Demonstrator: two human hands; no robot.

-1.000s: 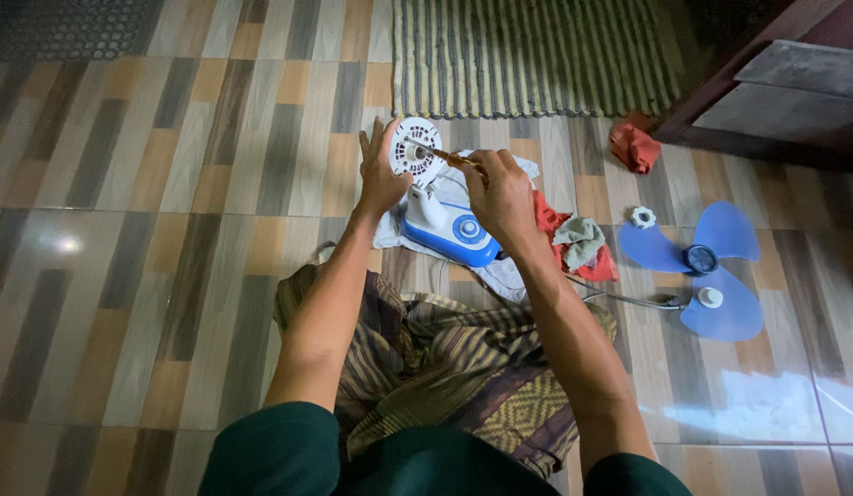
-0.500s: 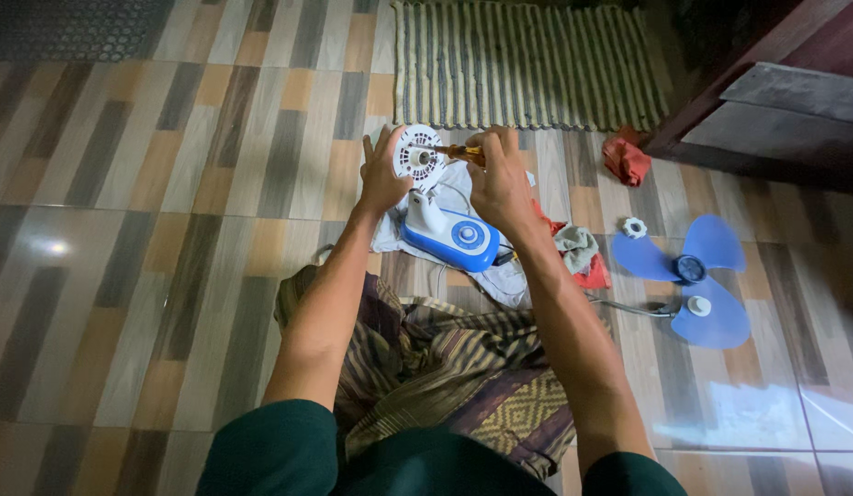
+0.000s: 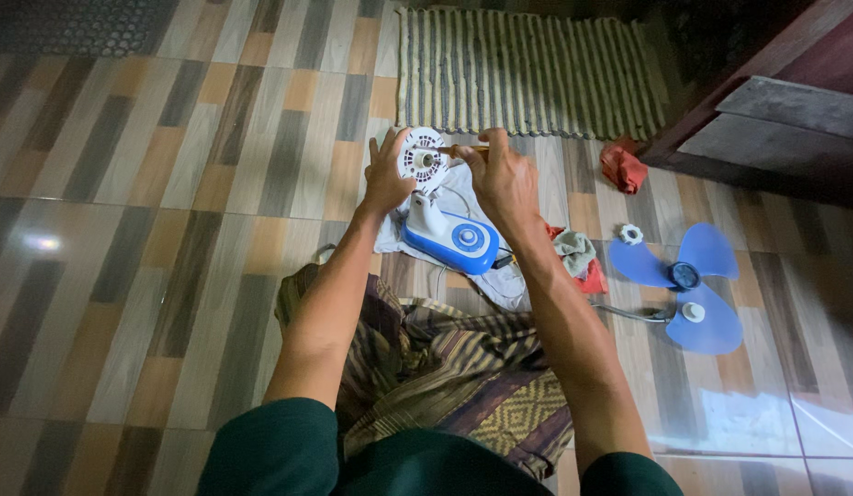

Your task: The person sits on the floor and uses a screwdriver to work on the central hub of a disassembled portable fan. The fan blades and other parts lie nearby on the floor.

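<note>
- Left hand (image 3: 387, 174): fingers wrapped on the rim of the white round fan motor housing (image 3: 423, 160), holding it up above the tiled floor (image 3: 123, 230).
- Right hand (image 3: 505, 176): fingers clamped on a screwdriver (image 3: 463, 150), tip at the housing's face.
- Blue-and-white fan base (image 3: 454, 241) sits below, on white cloth (image 3: 500, 280).
- Blue fan blade (image 3: 688, 276) lies well apart to the right, white nut (image 3: 631, 234) just beside it.

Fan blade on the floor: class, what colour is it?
Blue; the fan blade shows clearly in the head view, with a white cap on it.
</note>
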